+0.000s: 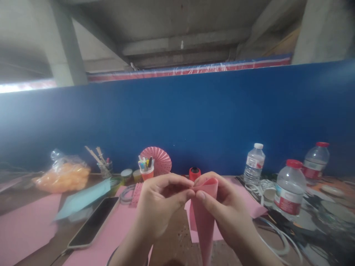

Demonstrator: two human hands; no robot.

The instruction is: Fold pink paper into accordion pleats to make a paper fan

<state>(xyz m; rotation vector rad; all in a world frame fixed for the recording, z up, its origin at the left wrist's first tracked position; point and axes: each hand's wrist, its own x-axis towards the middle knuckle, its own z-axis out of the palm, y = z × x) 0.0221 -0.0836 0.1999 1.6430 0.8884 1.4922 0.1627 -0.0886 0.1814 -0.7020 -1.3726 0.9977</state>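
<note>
In the middle of the head view, a folded sheet of pink paper [204, 225] hangs down from between my two hands, narrowing toward the bottom, its top edge curled over into a loop. My left hand [163, 201] is closed, thumb and forefinger pinching the paper's upper left edge. My right hand [226, 208] grips the upper right part, its thumb lying across the front. The fingertips of both hands almost meet at the pinched edge. Behind my hands, more pink paper [251, 203] lies on the brown table [169, 247].
A phone [95, 221], a light-blue sheet [84, 199] and a bag of orange stuff [65, 175] lie left. A pen cup [146, 171] and pleated pink fan [162, 160] stand behind. Right are plastic bottles [290, 188] and a white cable [283, 242]. A blue partition [177, 118] closes the back.
</note>
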